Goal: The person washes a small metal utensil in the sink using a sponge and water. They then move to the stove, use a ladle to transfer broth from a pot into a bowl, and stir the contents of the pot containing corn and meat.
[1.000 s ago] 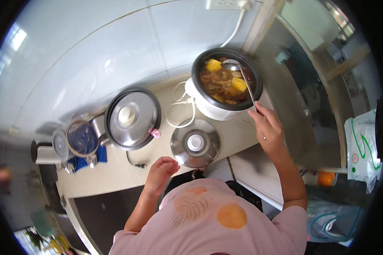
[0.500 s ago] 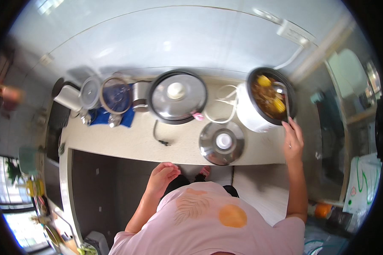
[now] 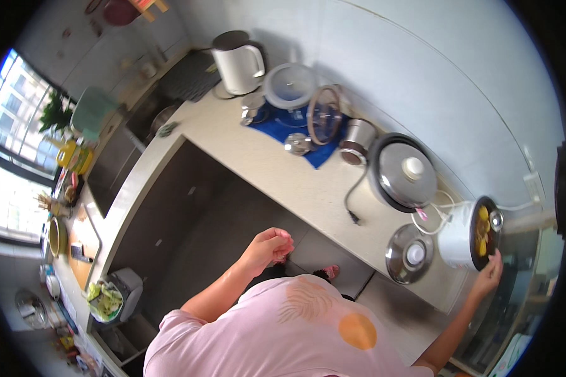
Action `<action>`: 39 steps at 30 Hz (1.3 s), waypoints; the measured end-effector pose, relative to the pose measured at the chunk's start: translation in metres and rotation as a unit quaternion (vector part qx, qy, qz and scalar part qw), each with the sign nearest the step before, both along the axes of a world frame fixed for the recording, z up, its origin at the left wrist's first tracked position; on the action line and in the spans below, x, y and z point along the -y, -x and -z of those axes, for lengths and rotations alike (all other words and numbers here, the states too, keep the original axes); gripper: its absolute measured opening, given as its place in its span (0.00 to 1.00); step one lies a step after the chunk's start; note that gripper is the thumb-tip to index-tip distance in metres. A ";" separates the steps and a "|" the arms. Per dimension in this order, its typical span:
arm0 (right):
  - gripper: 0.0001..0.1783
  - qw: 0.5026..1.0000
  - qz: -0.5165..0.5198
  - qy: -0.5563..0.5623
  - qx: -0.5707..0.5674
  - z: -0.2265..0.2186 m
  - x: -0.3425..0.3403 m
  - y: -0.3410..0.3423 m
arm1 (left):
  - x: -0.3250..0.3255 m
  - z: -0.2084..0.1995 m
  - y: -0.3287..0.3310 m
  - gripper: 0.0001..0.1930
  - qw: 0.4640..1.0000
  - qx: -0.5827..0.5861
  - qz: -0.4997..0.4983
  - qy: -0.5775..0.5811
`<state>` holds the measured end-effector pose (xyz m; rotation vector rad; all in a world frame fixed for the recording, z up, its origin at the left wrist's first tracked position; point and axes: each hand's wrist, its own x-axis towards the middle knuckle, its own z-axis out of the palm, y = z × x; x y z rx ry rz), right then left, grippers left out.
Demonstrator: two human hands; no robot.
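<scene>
At the right end of the counter, my right hand (image 3: 488,275) is closed by the rim of a white electric cooking pot (image 3: 454,237). It grips the handle end of a metal ladle (image 3: 497,220), whose round bowl shows at the pot's far right side. Yellow corn pieces (image 3: 482,227) and brown food lie inside the pot. My left hand (image 3: 268,250) hangs in front of my shirt, off the counter, fingers curled together with nothing visible in them. A steel lid with a white knob (image 3: 409,254) lies on the counter left of the pot.
A lidded round cooker (image 3: 404,176) stands beside the pot, white cord between them. Farther left are a metal canister (image 3: 358,141), glassware on a blue cloth (image 3: 324,154), and a white kettle (image 3: 236,69). A black plug (image 3: 355,218) lies near the counter's front edge (image 3: 283,200).
My view has swung left, so the counter now slants and the pot sits farther right. My right hand stays on the ladle at the pot; my left hand remains curled before me.
</scene>
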<state>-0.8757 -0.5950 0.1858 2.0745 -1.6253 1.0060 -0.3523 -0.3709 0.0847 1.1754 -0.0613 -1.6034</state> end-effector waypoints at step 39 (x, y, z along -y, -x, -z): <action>0.15 0.149 -0.497 -0.820 0.241 0.063 -0.790 -1.249 | -0.566 0.019 -0.291 0.04 0.659 -0.018 -0.752 0.030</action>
